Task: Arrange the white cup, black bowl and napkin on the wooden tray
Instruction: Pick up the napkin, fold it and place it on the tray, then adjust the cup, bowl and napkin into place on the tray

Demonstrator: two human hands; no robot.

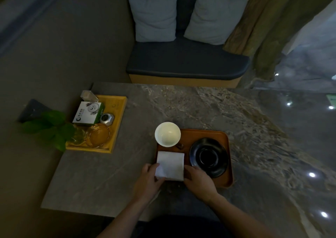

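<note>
Napkin [170, 165], folded to a near-square, lies lower centre of the frame on the left part of the tray [228, 165]; its near edge reaches the tray's near rim, and I cannot tell whether it overhangs. Its slightly longer axis runs away from me, toward the cup [167, 134], which sits directly beyond it at the tray's far-left corner, the rim overlapping the tray edge in this view. Bowl [209, 157] sits just right of the napkin, well inside the tray, apart from the cup. A small dark object lies between cup and bowl; too dim to identify. I have both hands on the napkin's near end: left hand [151, 178] with thumb on top of the near-left corner, pinching it narrow; right hand [198, 180] at the near-right corner, fingers curled against the edge, closed on or pressing it, and which I cannot tell. Both are equally near; the napkin extends straight ahead from between them. My judgement: all three items are on the tray, and what remains is squaring the napkin. Any nudge should go forward along its long axis, and short, since the cup stands in that line. Second tray [118, 121] with clutter, upper left, is irrelevant.
</note>
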